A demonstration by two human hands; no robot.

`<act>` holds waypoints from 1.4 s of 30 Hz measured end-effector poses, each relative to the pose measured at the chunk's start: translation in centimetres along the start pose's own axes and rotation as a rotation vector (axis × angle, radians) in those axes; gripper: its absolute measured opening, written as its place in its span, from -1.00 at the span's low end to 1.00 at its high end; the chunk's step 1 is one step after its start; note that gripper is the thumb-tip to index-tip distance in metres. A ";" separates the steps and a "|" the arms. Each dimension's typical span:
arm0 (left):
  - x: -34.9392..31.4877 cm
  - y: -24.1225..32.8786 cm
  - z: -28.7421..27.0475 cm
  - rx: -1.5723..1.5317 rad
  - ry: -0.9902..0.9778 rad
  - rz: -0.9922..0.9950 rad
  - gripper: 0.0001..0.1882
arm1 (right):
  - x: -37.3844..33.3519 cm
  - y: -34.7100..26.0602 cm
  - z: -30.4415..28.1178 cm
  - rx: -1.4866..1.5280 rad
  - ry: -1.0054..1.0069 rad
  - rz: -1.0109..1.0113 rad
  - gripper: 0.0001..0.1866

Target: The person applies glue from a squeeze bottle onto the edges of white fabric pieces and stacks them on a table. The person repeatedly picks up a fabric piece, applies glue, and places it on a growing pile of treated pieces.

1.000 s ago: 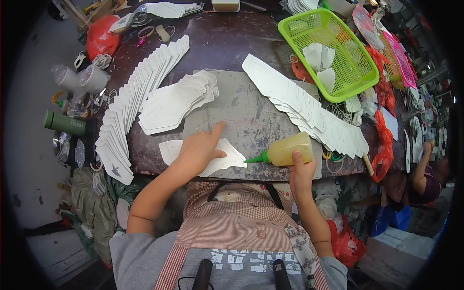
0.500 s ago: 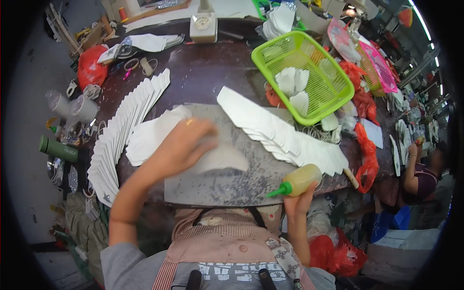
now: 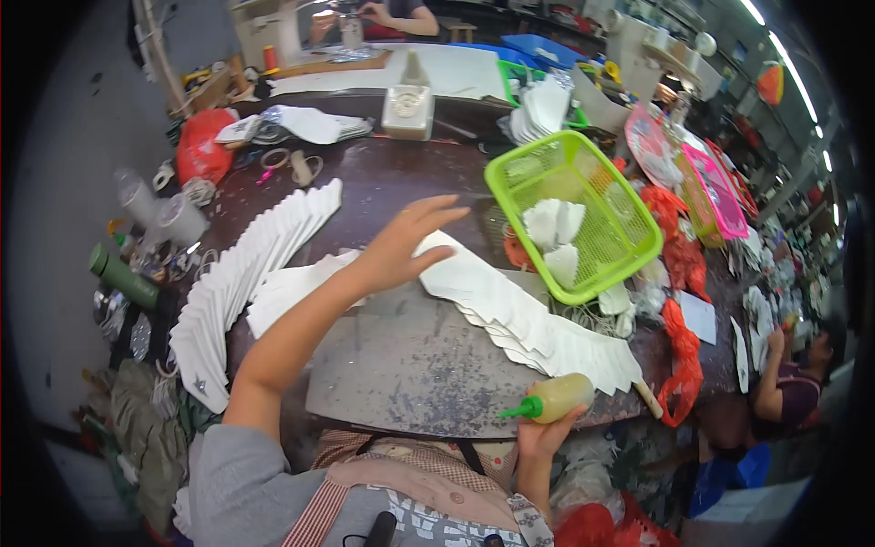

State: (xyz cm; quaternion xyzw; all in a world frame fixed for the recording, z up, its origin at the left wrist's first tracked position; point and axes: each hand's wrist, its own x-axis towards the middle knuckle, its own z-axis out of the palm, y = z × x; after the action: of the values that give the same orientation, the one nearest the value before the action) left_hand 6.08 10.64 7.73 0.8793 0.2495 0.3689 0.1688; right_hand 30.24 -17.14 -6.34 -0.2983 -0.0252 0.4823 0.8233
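My left hand [image 3: 406, 246] reaches over the middle of the table with its fingers stretched and its thumb apart. It is above the far end of a fanned row of white cut pieces [image 3: 510, 301]; whether it touches them cannot be told. My right hand [image 3: 544, 433] is wrapped round a squeeze bottle [image 3: 563, 399] with yellowish contents. The bottle lies tilted, its green nozzle pointing left over the grey board [image 3: 392, 365]. Partly behind my left forearm lies a small stack of white pieces [image 3: 287, 294]. A long fan of overlapping white pieces [image 3: 246, 269] curves along the table's left side.
A green plastic basket [image 3: 572, 296] holding a few white pieces stands at the right. Red plastic bags [image 3: 679, 365] hang at the right edge. A pale container [image 3: 407, 111] stands at the back. At the left is a green bottle [image 3: 123, 275]. A co-worker [image 3: 793, 392] sits at far right.
My left hand has moved away from me and to the right, and its fingers are stretched. The loose white piece under it no longer shows on the grey board. The view has tilted upward.
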 end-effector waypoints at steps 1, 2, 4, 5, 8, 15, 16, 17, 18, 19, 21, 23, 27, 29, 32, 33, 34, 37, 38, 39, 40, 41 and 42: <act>-2.5 -0.3 -1.5 0.102 0.015 -0.082 -0.51 | 0.2 0.1 -0.2 0.021 0.015 -0.006 -0.25; -5.4 -0.6 -3.3 0.201 0.031 -0.159 -0.54 | -0.2 -0.2 0.5 -0.006 -0.036 -0.016 -0.26; -11.9 -2.5 -5.4 0.289 0.040 -0.403 -0.54 | 0.5 -0.2 -0.1 -0.025 -0.090 0.020 -0.23; -14.9 -3.8 -5.2 0.310 0.052 -0.411 -0.53 | 0.5 0.1 -0.4 -0.034 -0.112 0.045 -0.21; -19.9 -6.0 -3.4 0.314 0.124 -0.439 -0.48 | 0.2 0.6 1.5 -0.053 -0.049 0.027 -0.31; -21.0 -4.7 -1.0 0.574 0.315 -0.722 -0.31 | 0.3 0.6 0.4 -0.059 -0.107 -0.050 -0.32; -21.1 -4.7 -0.9 0.578 0.360 -0.720 -0.33 | 0.3 0.6 0.6 -0.050 -0.109 -0.049 -0.33; -20.9 -4.5 -0.8 0.610 0.485 -0.613 -0.47 | 0.2 0.6 0.8 -0.042 -0.111 -0.049 -0.33; -21.3 -4.9 -0.8 0.533 0.559 -0.579 -0.55 | 0.4 0.6 0.7 -0.033 -0.101 -0.043 -0.34; -21.9 -5.5 -1.0 0.456 0.632 -0.542 -0.63 | 0.5 0.6 0.6 -0.005 -0.099 -0.020 -0.34; -23.5 -5.6 -2.3 0.354 0.653 -0.601 -0.78 | 0.4 0.4 0.7 -0.017 -0.082 0.016 -0.34; -20.6 0.0 -5.6 0.099 0.475 -0.655 -0.82 | 0.5 0.3 0.2 -0.026 -0.065 0.040 -0.33; -16.3 6.6 -7.8 -0.171 -0.137 -0.385 -0.85 | -0.6 0.6 1.0 -0.131 -0.069 0.054 -0.31; -16.2 5.9 -4.5 -0.167 -0.407 -0.204 -0.67 | -1.1 1.3 2.5 -0.240 -0.115 0.065 -0.38; -17.7 4.1 0.1 -0.134 -0.428 -0.215 -0.48 | -1.2 2.8 5.5 -0.395 -0.199 0.013 -0.51; -17.6 3.8 0.4 -0.153 -0.404 -0.205 -0.44 | -0.8 3.4 6.0 -0.433 -0.192 0.020 -0.53; -17.5 3.5 0.5 -0.172 -0.378 -0.196 -0.40 | -0.4 4.0 6.4 -0.472 -0.186 0.029 -0.55; -17.8 2.9 0.5 -0.180 -0.366 -0.164 -0.44 | 0.6 5.8 7.2 -0.537 -0.155 0.047 -0.60; -17.7 2.9 0.5 -0.139 -0.389 -0.158 -0.43 | 0.8 6.1 7.6 -0.550 -0.166 0.054 -0.59; -17.6 3.0 0.3 -0.101 -0.415 -0.154 -0.42 | 0.9 6.3 7.8 -0.564 -0.174 0.063 -0.59; -17.5 3.0 0.2 -0.063 -0.442 -0.149 -0.41 | 1.0 6.4 8.1 -0.573 -0.183 0.078 -0.58; -17.5 2.9 0.2 -0.077 -0.462 -0.171 -0.42 | 1.3 6.4 8.5 -0.582 -0.190 0.092 -0.57; -17.2 2.7 0.3 -0.090 -0.481 -0.188 -0.43 | 1.5 6.4 8.7 -0.590 -0.199 0.102 -0.57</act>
State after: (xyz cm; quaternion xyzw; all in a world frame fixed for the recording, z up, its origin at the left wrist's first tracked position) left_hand -3.23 -1.32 -0.85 0.9063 0.2662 0.1427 0.2955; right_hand 23.23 -9.56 -2.88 -0.4764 -0.2295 0.5216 0.6696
